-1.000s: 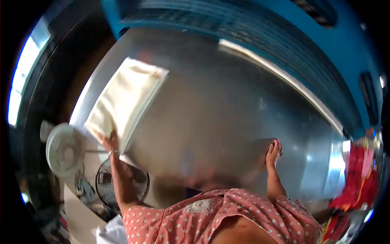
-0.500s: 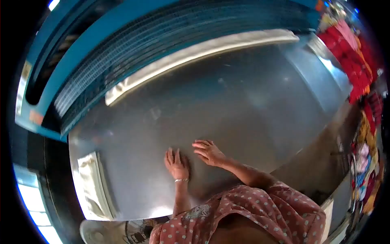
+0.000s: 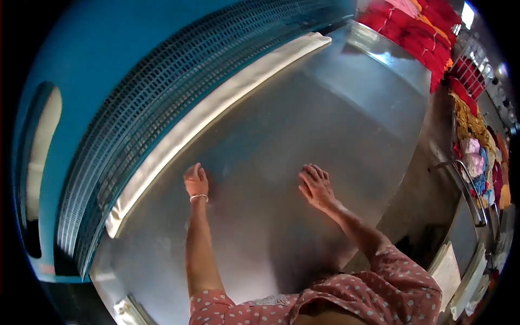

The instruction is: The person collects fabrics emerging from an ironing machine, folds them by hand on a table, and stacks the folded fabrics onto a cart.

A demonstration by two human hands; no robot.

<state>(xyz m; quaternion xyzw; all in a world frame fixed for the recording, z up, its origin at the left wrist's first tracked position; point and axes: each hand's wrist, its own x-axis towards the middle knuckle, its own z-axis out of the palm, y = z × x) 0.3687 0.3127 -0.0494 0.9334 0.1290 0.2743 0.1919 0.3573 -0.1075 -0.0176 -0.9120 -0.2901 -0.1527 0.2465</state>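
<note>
My left hand [image 3: 196,180], with a pale bangle at the wrist, is stretched out over the grey metal table [image 3: 254,211], near a long folded strip of white cloth [image 3: 211,111]. Its fingers are loosely bent, the thumb stands apart, and nothing shows in it. Farther right, my right hand [image 3: 318,187] is at the tabletop, palm down, fingers spread and empty. Whether either palm presses on the metal I cannot tell. The cloth strip lies along the table's far edge, beside the slatted part of a blue machine [image 3: 157,92].
Another folded white cloth [image 3: 129,311] lies at the near left corner. Red cloth bundles [image 3: 409,38] are piled beyond the table's far right end. On the right are a metal-framed rack [image 3: 468,189], heaped coloured cloth [image 3: 474,157] and stacked white cloth [image 3: 447,271].
My hands have moved apart: the left went forward and left toward the cloth strip, the right shifted rightward. The view has turned, bringing the blue machine closer.
</note>
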